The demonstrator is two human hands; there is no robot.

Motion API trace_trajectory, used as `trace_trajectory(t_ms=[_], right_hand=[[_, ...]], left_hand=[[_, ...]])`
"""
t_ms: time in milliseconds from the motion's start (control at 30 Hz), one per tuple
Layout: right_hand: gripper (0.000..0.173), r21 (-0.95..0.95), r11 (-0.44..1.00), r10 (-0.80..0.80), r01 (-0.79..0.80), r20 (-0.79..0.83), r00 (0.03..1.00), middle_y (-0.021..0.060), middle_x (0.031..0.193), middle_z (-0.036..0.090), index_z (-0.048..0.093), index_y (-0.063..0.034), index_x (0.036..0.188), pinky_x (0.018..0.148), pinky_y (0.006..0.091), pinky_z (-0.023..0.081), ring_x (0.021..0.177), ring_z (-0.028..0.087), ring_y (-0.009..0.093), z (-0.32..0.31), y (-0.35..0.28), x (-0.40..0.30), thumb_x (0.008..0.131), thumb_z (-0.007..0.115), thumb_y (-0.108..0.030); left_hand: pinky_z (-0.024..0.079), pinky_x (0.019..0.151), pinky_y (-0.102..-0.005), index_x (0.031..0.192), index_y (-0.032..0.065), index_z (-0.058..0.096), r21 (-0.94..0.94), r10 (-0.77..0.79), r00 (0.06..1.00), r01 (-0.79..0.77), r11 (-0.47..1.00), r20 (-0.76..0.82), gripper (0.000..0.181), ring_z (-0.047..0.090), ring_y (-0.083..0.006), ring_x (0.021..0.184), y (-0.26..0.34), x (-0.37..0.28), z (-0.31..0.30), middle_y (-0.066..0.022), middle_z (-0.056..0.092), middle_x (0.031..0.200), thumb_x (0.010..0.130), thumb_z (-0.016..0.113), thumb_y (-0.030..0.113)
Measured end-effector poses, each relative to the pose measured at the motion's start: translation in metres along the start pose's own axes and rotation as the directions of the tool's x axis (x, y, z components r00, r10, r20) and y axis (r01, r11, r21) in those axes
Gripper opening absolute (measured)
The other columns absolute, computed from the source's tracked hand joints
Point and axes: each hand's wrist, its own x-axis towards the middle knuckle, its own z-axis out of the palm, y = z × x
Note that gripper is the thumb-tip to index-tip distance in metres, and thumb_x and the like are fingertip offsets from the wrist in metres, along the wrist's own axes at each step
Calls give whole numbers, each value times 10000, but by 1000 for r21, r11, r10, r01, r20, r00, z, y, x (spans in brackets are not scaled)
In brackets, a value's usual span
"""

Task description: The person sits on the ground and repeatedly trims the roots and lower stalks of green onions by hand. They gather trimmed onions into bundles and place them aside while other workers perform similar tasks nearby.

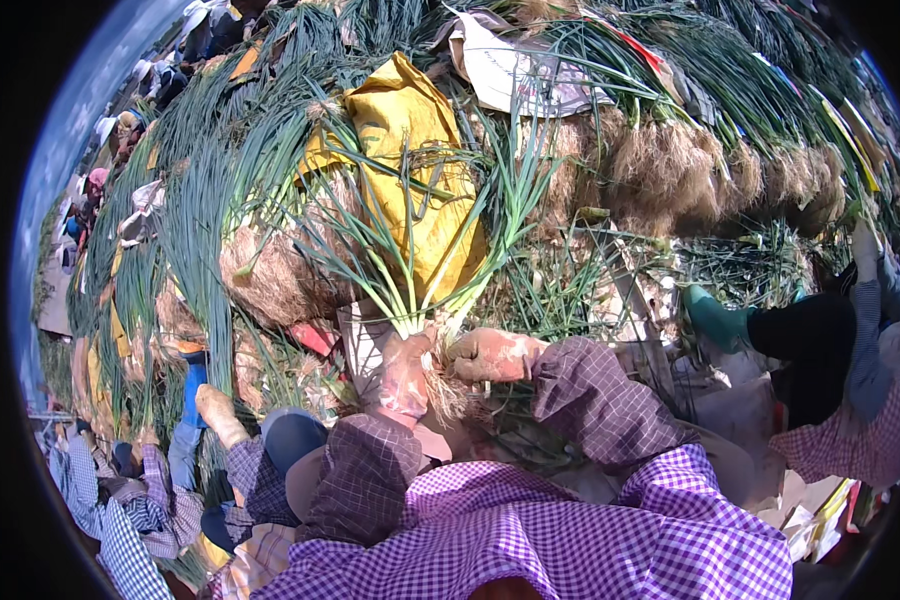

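Note:
A small bunch of spring onions (401, 304) stands with its green leaves spread away from me and its roots toward me. My left hand (405, 371), in a soiled thin glove, is closed round its pale lower stems. Close on the right, my right hand (491, 355), also gloved, has its fingers curled at the stem bases and roots (444, 386); what lies within those fingers is hidden. Behind the leaves lies a crumpled yellow woven sack (420, 195). Large bundles of spring onions with tan roots (277, 277) lie left of the sack.
More rooty bundles (667, 169) and a white printed sack (521, 75) lie at the back. Cut leaves (562, 285) litter the ground. A co-worker with a green boot (716, 319) sits at right; another co-worker's gloved hand (219, 412) is near on the left, with more people beyond.

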Motion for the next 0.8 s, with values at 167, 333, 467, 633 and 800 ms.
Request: trace_trajectory(t_ms=[167,333,467,633,800], right_hand=[[305,175,976,84,-130,252,964,163,900,660,658,-20,1031,752,389,500,801,634,264,22,-28,-13,874,565,-264],[328,-638,741,412,-207,190,891,114,934,700,723,-154,1060,742,389,527,798,657,290,13,18,-15,833,660,-382],[291,-491,697,446,-523,-274,852,67,836,695,731,-143,1056,696,391,521,773,672,254,-44,43,-24,848,653,-332],[636,148,946,323,-289,-517,792,105,858,655,480,2,1354,648,310,507,704,641,149,-58,-15,-21,899,672,-399],[603,-124,947,98,-298,-769,632,203,1154,636,442,-61,1419,888,396,499,1017,651,323,-69,11,-9,893,646,-274]], left_hand=[[507,945,-383,1161,-74,570,-44,71,997,-70,997,24,387,645,-266,1021,3,6,9,-142,653,1085,777,525,-58],[606,799,-402,1173,-78,591,-77,-11,1000,11,997,2,272,702,-288,895,26,-9,36,-179,681,1058,923,521,5],[595,808,-385,1184,-89,580,-122,-95,995,96,988,9,285,698,-279,907,40,-23,53,-177,680,1064,925,520,14],[561,835,-355,1177,-26,600,-100,-84,994,91,991,69,321,669,-232,941,33,-16,56,-115,674,1053,858,617,9],[541,885,-356,1196,-27,585,-87,-46,996,53,995,78,322,670,-228,959,43,-24,54,-108,677,1063,878,597,27]])
